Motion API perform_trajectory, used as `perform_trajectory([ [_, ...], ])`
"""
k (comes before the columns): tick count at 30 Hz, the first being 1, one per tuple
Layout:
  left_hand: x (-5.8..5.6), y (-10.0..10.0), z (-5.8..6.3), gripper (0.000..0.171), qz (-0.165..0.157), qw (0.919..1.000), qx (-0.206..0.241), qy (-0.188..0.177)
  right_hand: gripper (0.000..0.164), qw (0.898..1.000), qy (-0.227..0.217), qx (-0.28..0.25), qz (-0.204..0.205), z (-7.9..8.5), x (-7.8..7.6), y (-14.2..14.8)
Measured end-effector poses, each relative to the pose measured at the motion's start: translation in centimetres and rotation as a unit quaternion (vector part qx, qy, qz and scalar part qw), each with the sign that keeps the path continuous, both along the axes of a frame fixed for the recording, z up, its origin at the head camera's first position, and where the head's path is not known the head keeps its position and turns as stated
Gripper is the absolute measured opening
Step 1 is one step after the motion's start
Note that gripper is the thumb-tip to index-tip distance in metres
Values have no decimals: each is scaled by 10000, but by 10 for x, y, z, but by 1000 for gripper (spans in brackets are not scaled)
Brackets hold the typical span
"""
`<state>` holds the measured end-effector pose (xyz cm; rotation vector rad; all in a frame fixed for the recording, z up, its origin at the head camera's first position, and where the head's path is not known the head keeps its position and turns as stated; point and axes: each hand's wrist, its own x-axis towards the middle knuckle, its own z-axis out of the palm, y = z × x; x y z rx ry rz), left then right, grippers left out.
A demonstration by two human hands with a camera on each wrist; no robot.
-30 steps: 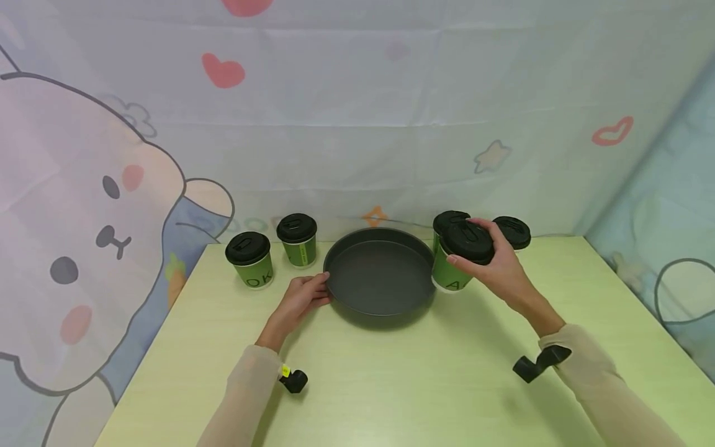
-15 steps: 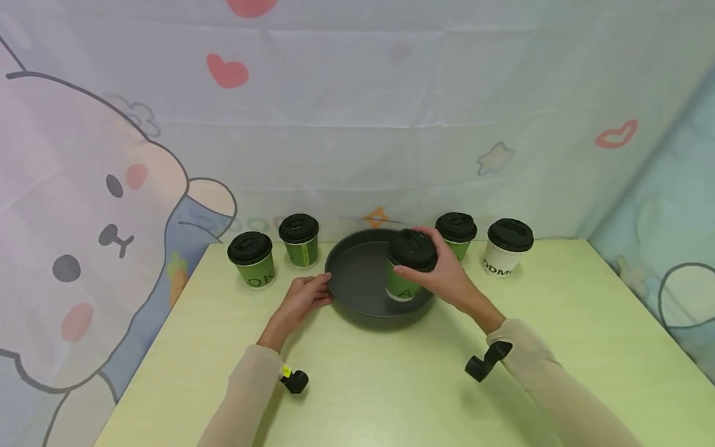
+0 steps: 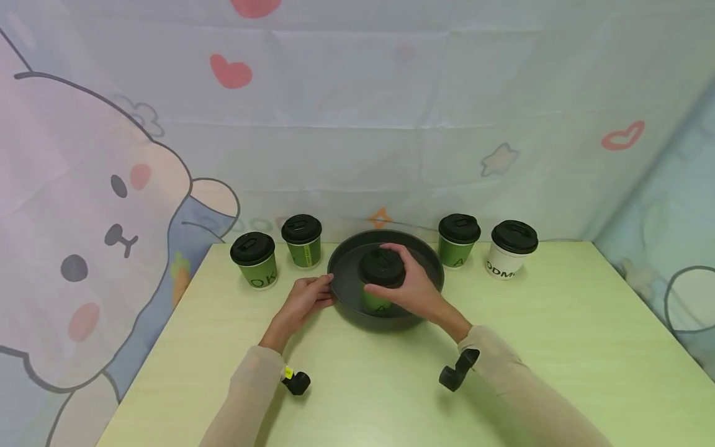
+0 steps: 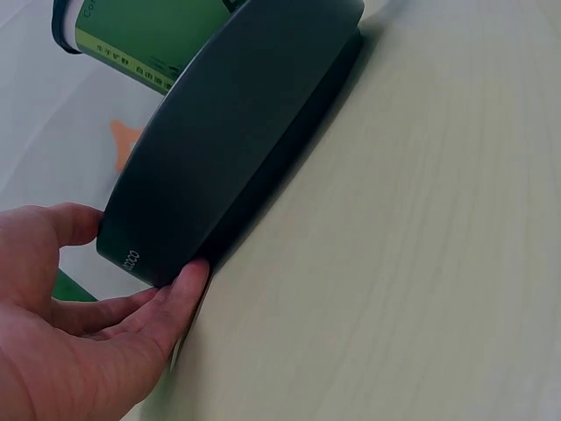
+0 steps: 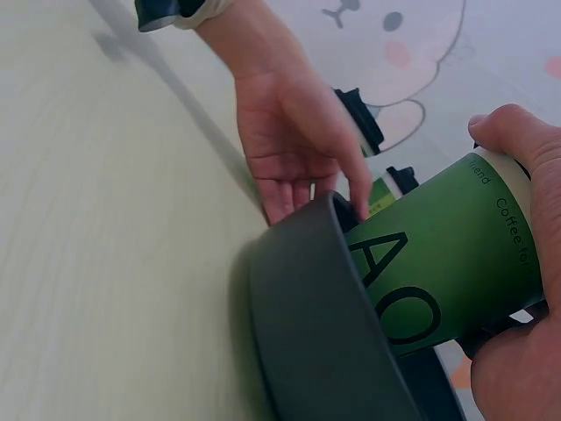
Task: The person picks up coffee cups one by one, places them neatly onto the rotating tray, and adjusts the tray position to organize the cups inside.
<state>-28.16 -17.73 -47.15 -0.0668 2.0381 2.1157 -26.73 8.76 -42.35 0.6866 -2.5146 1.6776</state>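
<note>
Your right hand (image 3: 416, 290) is clamping a green paper cup (image 5: 443, 254), its thumb lying on the near side and its forefinger hooking over the far side of the black lid (image 3: 377, 267). That cup is sitting within the rim of a dark pan (image 3: 354, 256), just left of your right palm, and is looking upright from the head view. It is showing big dark letters, "AO", with smaller "Coffee for" wording and a pale band beneath the lid. The pan is appearing round, matte and shallow. Your left hand (image 3: 301, 304) is pinching its nearest edge, thumb and fingertips pressing on either side.

Beyond your left hand and to its left, a cup marked OK (image 3: 256, 261) and a second green cup (image 3: 303, 242) are standing; beyond your right hand, a cup marked A (image 3: 457, 241) and a white cup (image 3: 509, 251).

Your right hand is covering part of the lid, and the pan wall is hiding the held cup's base in the right wrist view, so you cannot tell whether it is touching the floor. The left wrist view is cutting off a green cup at the top; which one is unclear.
</note>
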Motion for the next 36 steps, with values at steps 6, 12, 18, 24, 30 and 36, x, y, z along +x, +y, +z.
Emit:
perform_trajectory([
  [6,0,0,-1,49,18,10000,57,11,84,9999,97,30,-35,-5,1,-8],
  [12,0,1,0,51,27,10000,71,-17,87,9999,109,92,-25,-10,1,-11],
  [18,0,2,0,49,76,9999,70,-43,90,9998,149,127,83,-13,1,-14],
  [24,1,1,1,47,86,9999,88,-40,91,9994,255,176,172,-16,0,-15],
  [30,1,0,0,50,80,9999,83,0,88,9989,353,216,236,-18,0,-16],
  [36,0,0,-2,50,51,10000,17,10,90,9984,382,205,366,-19,-1,-12],
])
